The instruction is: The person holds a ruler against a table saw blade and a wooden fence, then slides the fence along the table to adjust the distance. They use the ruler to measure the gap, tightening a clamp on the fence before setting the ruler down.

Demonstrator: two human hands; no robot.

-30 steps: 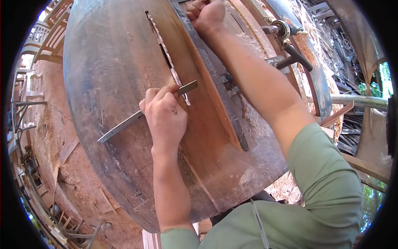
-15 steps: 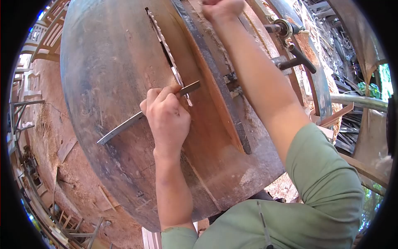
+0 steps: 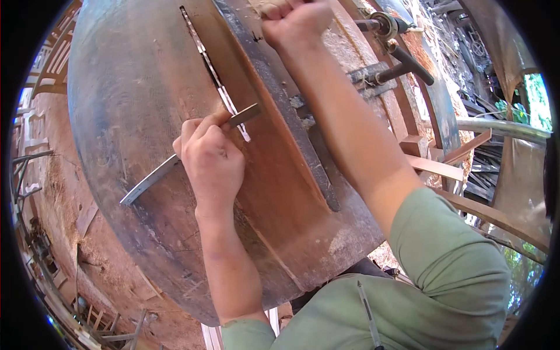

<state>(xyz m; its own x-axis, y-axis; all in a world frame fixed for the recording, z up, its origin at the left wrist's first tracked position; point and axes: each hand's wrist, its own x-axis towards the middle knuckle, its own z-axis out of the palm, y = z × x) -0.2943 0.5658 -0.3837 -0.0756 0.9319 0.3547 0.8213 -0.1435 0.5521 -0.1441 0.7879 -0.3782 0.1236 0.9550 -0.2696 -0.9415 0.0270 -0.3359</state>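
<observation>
My left hand [image 3: 211, 160] is clamped round a thin, flat, dull-grey metal strip [image 3: 149, 181] laid across the saw blade [image 3: 214, 70]. Right hand [image 3: 294, 23] is balled in a fist up top.

No text, label, brand, number or sign can be read anywhere in view; the flat metal strip [image 3: 153, 178] gripped in the left hand [image 3: 210, 160] is too small and blurred for any scale marks or figures on its face to be made out
</observation>
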